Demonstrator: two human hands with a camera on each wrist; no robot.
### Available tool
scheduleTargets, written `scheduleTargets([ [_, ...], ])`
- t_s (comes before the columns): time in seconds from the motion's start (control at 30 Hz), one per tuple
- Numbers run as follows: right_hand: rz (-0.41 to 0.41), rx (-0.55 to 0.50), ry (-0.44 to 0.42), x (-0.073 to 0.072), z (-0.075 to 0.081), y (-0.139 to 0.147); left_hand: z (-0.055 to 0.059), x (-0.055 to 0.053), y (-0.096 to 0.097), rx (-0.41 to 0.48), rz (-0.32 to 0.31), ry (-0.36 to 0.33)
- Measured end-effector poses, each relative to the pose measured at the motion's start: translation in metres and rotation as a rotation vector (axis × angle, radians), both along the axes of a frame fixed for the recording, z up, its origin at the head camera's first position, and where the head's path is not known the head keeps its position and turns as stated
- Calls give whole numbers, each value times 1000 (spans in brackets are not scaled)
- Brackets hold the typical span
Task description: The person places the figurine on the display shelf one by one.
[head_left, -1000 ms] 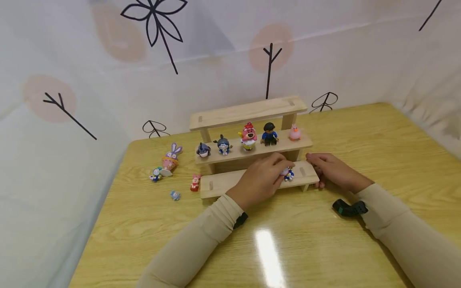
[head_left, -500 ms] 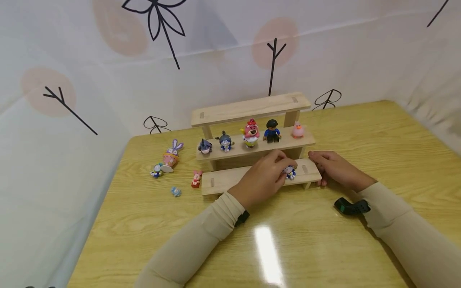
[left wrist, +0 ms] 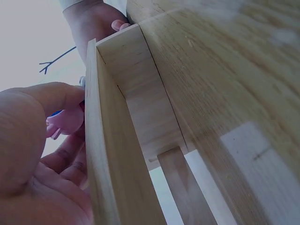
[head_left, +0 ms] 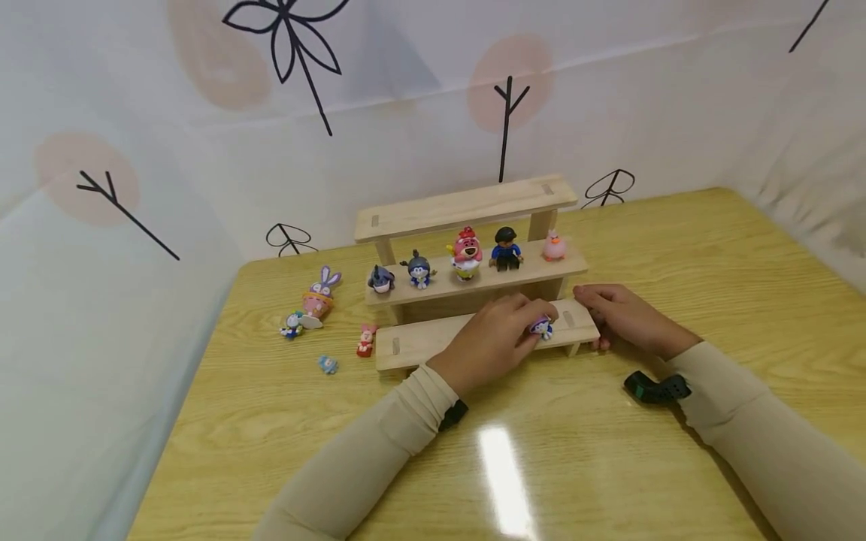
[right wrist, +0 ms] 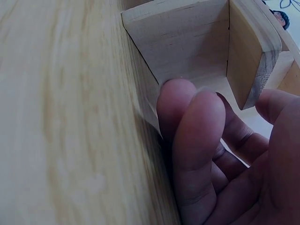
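Observation:
On the lowest step of a three-tier wooden stand (head_left: 433, 340), my left hand (head_left: 483, 342) pinches a small toy figurine (head_left: 541, 327) with a white-and-blue front and pinkish-purple hat. The left wrist view shows the figurine's pink part (left wrist: 69, 121) between thumb and fingers, beside the board. My right hand (head_left: 625, 319) is at the right end of that step. In the right wrist view its thumb (right wrist: 274, 105) touches the board's end, while the loosely bent fingers (right wrist: 199, 136) lie near the side leg, low over the table. They hold no figurine.
The middle step bears several figurines, including a pink bear (head_left: 466, 255), a black-haired figure (head_left: 507, 249) and a pink duck (head_left: 554, 246). Left of the stand lie a rabbit figurine (head_left: 319, 297), a blue-and-white one (head_left: 292, 325), a pink piglet (head_left: 366, 340) and a small light-blue one (head_left: 328, 365).
My left hand has tilted or turned the figurine slightly, so its purple hat and face now show more beside the fingers. My right hand stays at the step's end.

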State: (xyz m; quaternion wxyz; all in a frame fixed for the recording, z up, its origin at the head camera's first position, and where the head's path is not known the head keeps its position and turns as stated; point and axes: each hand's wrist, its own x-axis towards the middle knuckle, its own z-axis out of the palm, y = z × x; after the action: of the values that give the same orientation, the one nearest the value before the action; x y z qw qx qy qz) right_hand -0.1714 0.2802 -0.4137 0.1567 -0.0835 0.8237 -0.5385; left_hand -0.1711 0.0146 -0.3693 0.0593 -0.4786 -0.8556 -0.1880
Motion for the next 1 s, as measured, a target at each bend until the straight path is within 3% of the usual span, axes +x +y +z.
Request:
scheduleTargets([
  [0.3,2,-2,18,0,-2,2,0,-2,16,-57,14,-3],
  [1.0,-4,-21,19,0,-2,-2,-2,-2,28,-117,69,4],
])
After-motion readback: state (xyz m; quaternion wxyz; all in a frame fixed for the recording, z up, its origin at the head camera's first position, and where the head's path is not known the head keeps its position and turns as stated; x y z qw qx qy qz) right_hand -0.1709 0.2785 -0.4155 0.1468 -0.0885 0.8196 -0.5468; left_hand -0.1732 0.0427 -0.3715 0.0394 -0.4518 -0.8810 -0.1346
